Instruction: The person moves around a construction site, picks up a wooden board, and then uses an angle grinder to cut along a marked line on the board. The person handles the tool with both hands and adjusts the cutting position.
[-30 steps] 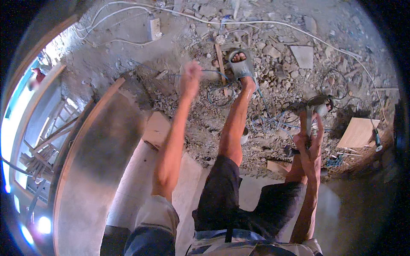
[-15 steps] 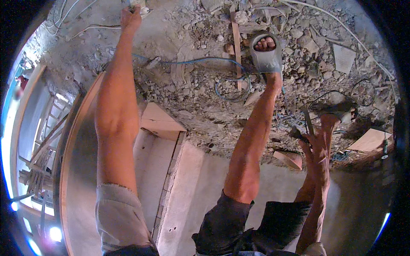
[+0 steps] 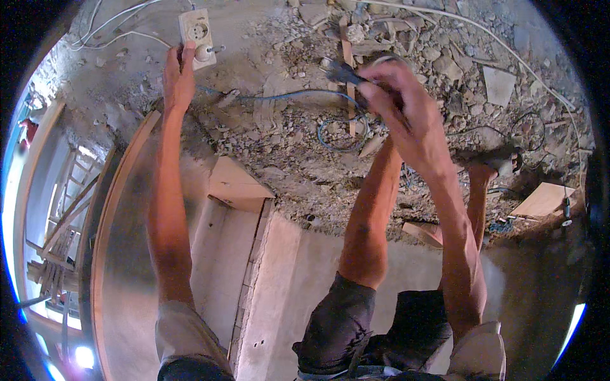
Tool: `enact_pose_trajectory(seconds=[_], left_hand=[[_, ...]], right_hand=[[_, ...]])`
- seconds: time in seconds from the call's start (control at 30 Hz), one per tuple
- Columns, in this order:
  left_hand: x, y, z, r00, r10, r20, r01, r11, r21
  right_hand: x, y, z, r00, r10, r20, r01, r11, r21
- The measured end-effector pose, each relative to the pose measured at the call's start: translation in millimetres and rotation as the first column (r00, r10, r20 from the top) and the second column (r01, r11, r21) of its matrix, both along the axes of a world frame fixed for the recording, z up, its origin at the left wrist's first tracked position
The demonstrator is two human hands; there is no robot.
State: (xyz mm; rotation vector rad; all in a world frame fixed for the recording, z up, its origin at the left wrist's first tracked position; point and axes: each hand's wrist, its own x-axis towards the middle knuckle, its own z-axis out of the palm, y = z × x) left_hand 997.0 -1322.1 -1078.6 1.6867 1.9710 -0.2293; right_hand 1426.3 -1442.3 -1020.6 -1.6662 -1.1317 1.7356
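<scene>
My left hand (image 3: pixel 178 75) pinches the lower corner of a cream double socket block (image 3: pixel 194 30) at the upper left. Its upper socket faces me; over the lower one sits a pale round piece with a short grey pin, perhaps a plug. My right hand (image 3: pixel 403 95), smeared by motion, is closed on a black plug (image 3: pixel 344 72) whose tip points left toward the socket block. The two hands are well apart. A thin black cord (image 3: pixel 476 129) shows to the right of my right hand; whether it joins the plug is hidden.
Stones and broken rubble (image 3: pixel 286 133) cover the ground, with a narrow wooden strip (image 3: pixel 347 44) and a blue cable (image 3: pixel 298 94) across them. A white cable (image 3: pixel 495 33) curves along the upper right. Beside my left forearm stands a wood-edged panel (image 3: pixel 121 171), near a cardboard-coloured piece (image 3: pixel 238 181).
My right hand has risen from the lower right to the upper middle, carrying the black plug. My left hand has come lower and nearer, bringing the socket block into full view.
</scene>
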Motion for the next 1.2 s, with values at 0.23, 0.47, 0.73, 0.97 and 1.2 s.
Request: enact_pose_trajectory(seconds=[0.23, 0.47, 0.73, 0.97, 1.2], left_hand=[[-38.4, -17.4, 42.2, 0.994, 0.102, 0.031, -0.100, 0.992, -0.072], [-30.9, -26.2, 24.6, 0.986, 0.087, 0.142, -0.085, 0.996, -0.019], [-53.0, -48.5, 18.2, 0.988, 0.099, 0.119, -0.111, 0.989, 0.094], [-69.6, -69.3, 13.5, 0.971, 0.180, 0.157, -0.188, 0.982, 0.033], [-72.8, -80.0, 1.1, 0.966, 0.163, 0.200, -0.186, 0.977, 0.101]], right_hand=[[-106.8, 71.5, -55.4, 0.922, 0.035, -0.386, -0.021, 0.999, 0.041], [-213.8, 81.2, -145.5, 0.526, -0.073, -0.847, 0.100, 0.995, -0.024], [-276.1, 81.5, -157.4, 0.376, -0.219, -0.900, 0.048, 0.975, -0.218], [-276.1, 92.8, -141.5, 0.884, 0.207, -0.419, -0.219, 0.975, 0.019], [-269.8, 105.5, -137.6, 0.904, 0.405, -0.135, -0.394, 0.914, 0.098]])
